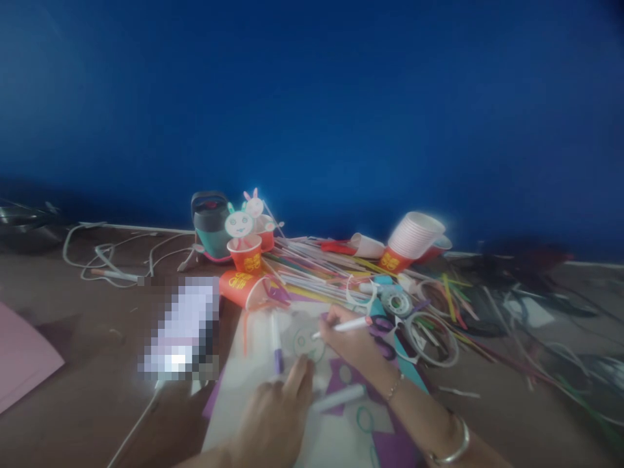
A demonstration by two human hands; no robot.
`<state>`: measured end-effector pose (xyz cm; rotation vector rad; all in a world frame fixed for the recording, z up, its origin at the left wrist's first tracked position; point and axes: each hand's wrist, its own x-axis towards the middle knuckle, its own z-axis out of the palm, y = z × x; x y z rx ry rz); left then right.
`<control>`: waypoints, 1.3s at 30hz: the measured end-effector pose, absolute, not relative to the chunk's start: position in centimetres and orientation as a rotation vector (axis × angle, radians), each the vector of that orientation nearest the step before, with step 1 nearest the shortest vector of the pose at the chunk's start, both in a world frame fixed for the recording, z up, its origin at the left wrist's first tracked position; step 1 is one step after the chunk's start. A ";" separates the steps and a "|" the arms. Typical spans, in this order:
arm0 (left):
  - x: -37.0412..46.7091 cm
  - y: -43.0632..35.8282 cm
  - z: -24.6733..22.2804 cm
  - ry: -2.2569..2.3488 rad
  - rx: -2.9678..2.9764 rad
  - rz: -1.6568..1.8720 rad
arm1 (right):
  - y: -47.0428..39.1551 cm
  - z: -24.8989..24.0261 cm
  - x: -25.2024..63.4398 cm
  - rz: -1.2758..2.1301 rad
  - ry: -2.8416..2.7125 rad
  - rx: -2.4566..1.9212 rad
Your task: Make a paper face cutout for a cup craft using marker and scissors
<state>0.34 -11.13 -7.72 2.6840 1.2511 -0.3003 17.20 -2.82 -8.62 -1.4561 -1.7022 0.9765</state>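
Note:
My right hand [344, 335] grips a white marker [353, 325] with a pinkish end, its tip at a small round face drawing [308, 338] in green line on white paper [234, 406]. My left hand [280, 406] lies on the paper just below the drawing, its forward fingers stretched out and pressing near the drawing's lower edge. A second marker with a purple cap [277, 344] lies left of the drawing. Another white marker [340, 398] rests to the right of my left hand, near purple paper scraps [334, 380].
Red paper cups [241, 289] and rabbit-face cutouts [238, 224] stand behind the paper beside a green-and-grey jug [212, 227]. Many coloured sticks [307, 263], stacked cups [414, 237], tape [396, 301] and purple-handled scissors [383, 335] lie right. A blurred-out device [185, 325] sits left.

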 end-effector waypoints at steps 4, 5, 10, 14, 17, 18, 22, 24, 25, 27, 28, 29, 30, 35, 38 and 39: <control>0.3 -11.2 -7.6 1.248 2.720 -0.335 | -3.0 -8.4 17.2 0.931 -1.734 -1.472; 0.3 -11.3 -7.6 1.254 2.724 -0.344 | -3.0 -8.3 17.1 0.921 -1.742 -1.475; 0.3 -11.3 -7.8 1.258 2.745 -0.317 | -2.9 -8.2 17.1 0.876 -1.777 -1.456; 0.3 -11.3 -7.8 1.260 2.720 -0.325 | -2.8 -8.3 17.1 0.835 -1.790 -1.427; 0.2 -11.3 -7.8 1.250 2.727 -0.308 | -2.9 -8.4 17.1 0.838 -1.785 -1.425; 0.2 -11.3 -7.9 1.249 2.733 -0.305 | -2.9 -8.4 17.1 0.843 -1.780 -1.425; 0.1 -11.4 -8.3 1.259 2.735 -0.300 | -2.9 -8.3 17.1 0.868 -1.773 -1.416; 0.1 -11.4 -8.5 1.258 2.739 -0.278 | -2.9 -8.2 17.1 0.880 -1.776 -1.426; 0.1 -11.4 -8.5 1.260 2.740 -0.272 | -2.9 -8.1 17.0 0.879 -1.779 -1.431; 0.1 -11.4 -8.5 1.272 2.740 -0.281 | -2.9 -8.0 17.0 0.869 -1.791 -1.431; 0.2 -11.4 -8.4 1.273 2.740 -0.294 | -2.9 -8.0 17.0 0.863 -1.795 -1.432; 0.2 -11.4 -8.4 1.271 2.740 -0.310 | -2.9 -8.0 17.0 0.863 -1.798 -1.433; 0.2 -11.4 -8.3 1.266 2.739 -0.329 | -3.0 -7.9 17.0 0.865 -1.799 -1.434; 0.2 -11.3 -7.9 1.237 2.720 -0.388 | -3.0 -8.1 17.1 0.864 -1.784 -1.438; 0.2 -11.2 -7.8 1.224 2.718 -0.388 | -3.0 -8.2 17.1 0.845 -1.788 -1.452; 0.2 -11.1 -7.8 1.223 2.717 -0.389 | -3.0 -8.3 17.1 0.833 -1.786 -1.459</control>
